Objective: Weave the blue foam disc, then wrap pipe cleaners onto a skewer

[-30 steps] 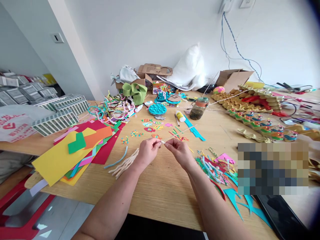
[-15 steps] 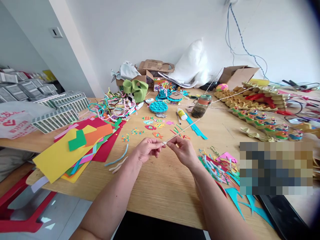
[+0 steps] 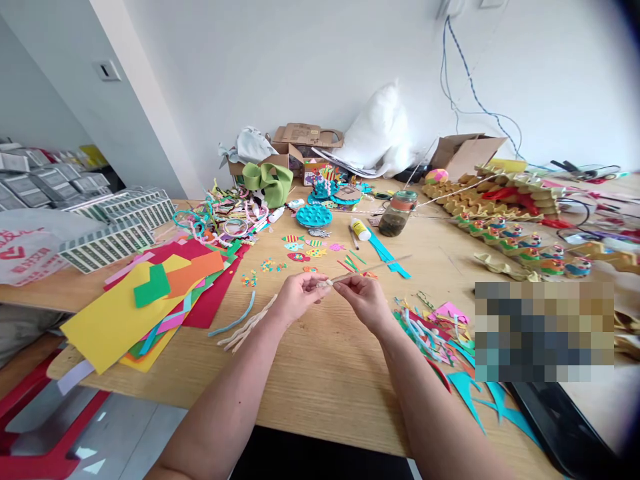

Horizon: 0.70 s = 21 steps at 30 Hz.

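A pale pipe cleaner (image 3: 326,283) is pinched between both hands over the middle of the table. My left hand (image 3: 301,297) holds its bunched, curled end between thumb and fingers. Close beside it, my right hand (image 3: 365,300) grips the same pipe cleaner, whose straight end sticks out up and to the right. Left of my left hand lie a light blue pipe cleaner (image 3: 235,325) and several white pipe cleaners (image 3: 247,330). Decorated paper fish (image 3: 295,256) lie just beyond my fingers, one of them partly hidden by my left hand.
Coloured sheets (image 3: 107,313) are piled at left. A glue bottle (image 3: 361,229), a glass jar (image 3: 397,217) and blue strips (image 3: 383,250) stand or lie beyond my right hand. Colourful scraps (image 3: 430,333) spread at right, near egg cartons (image 3: 500,193). A black tray-like object (image 3: 560,427) lies at lower right.
The view has shifted slightly. The pipe cleaner's free end now points lower to the right, and its curled end looks a little longer. Both hands keep their pinch.
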Available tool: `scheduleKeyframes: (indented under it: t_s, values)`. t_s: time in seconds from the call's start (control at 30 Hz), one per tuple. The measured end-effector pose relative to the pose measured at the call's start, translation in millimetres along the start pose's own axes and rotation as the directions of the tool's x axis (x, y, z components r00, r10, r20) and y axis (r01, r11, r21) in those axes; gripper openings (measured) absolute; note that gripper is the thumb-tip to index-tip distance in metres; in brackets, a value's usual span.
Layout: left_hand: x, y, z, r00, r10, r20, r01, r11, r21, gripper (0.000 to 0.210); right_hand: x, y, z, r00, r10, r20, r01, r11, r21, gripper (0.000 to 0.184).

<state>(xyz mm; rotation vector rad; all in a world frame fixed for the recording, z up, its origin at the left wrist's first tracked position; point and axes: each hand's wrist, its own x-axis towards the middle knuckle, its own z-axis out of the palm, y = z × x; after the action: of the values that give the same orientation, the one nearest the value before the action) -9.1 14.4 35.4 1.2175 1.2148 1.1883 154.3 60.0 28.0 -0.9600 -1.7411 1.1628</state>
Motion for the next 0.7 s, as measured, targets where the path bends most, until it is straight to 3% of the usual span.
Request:
scheduleKeyframes:
  t_s: [0.07,0.17,0.27,0.37,0.47,0.7]
  values:
    - [0,-4,3.3,0.981,0.184,-0.058,-0.166,0.958,0.234,0.035,1,1,0,1.000,0.015,-0.004,-0.015,1.000,0.012,0.025]
    - [-2,-8,4.9,0.926,0.375,-0.038,-0.295,0.786,0.544,0.023,0,-1,2,1.000,0.006,-0.012,-0.006,1.000,0.004,0.027]
    - [-5,-8,4.6,0.895,0.446,0.013,-0.329,0.640,0.694,0.024,-1,-5,5,1.000,0.006,-0.018,-0.006,1.000,0.001,0.030]
    - [-6,-7,4.9,0.900,0.437,0.017,-0.293,0.574,0.764,0.028,-1,-7,7,0.999,0.054,-0.003,-0.054,0.998,0.025,0.033]
    - [-6,-8,6.5,0.904,0.427,-0.014,-0.253,0.561,0.788,0.030,-2,-6,8,0.997,0.073,0.003,-0.073,0.997,0.026,0.034]
    - [-9,-3,11.8,0.929,0.362,-0.074,-0.208,0.680,0.703,0.025,-4,-5,10,0.998,-0.056,-0.043,0.053,0.996,-0.074,0.028]
